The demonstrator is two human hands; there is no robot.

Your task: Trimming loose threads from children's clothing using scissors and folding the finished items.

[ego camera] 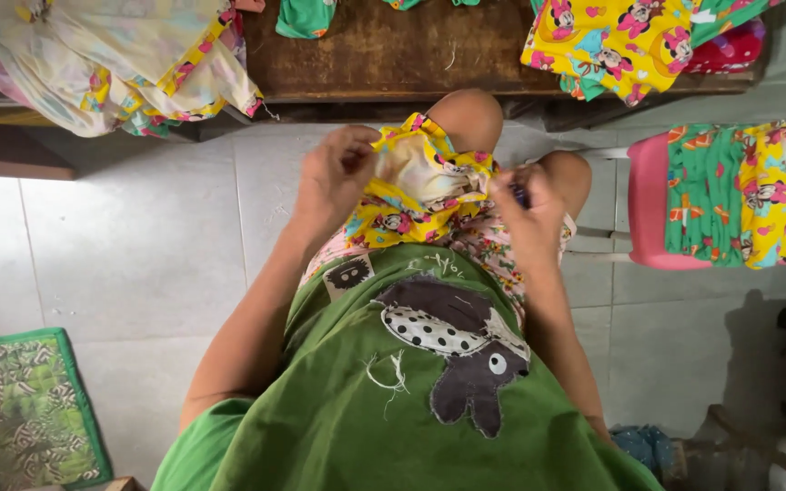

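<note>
Seated person, head view looking down over a green shirt (393,409) to the lap.

Garment (420,186): small, yellow cartoon print, pale lining showing, bunched on the lap just above the knees (470,118).

Left hand (338,173): closed in a pinch on the garment's upper left edge, fingers curled over the cloth.

Right hand (529,205): closed at the garment's right edge; a small dark item (520,194) sat between the fingertips, too small to identify. Whether this hand also gripped cloth could not be told.

Surroundings: wooden bench (393,55) ahead with more printed pieces (611,41); pink stool (652,200) to the right, stacked with green and yellow cloth (748,191); green mat (25,409) on the tiled floor (138,255).

Risks, as judged: the cloth was held only at two edges, so a slackened pinch could let it slide off the lap to the floor. If the dark item is sharp, the nearby fingers could be nicked. Bunched folds could hide a layer and catch it unintentionally.
</note>
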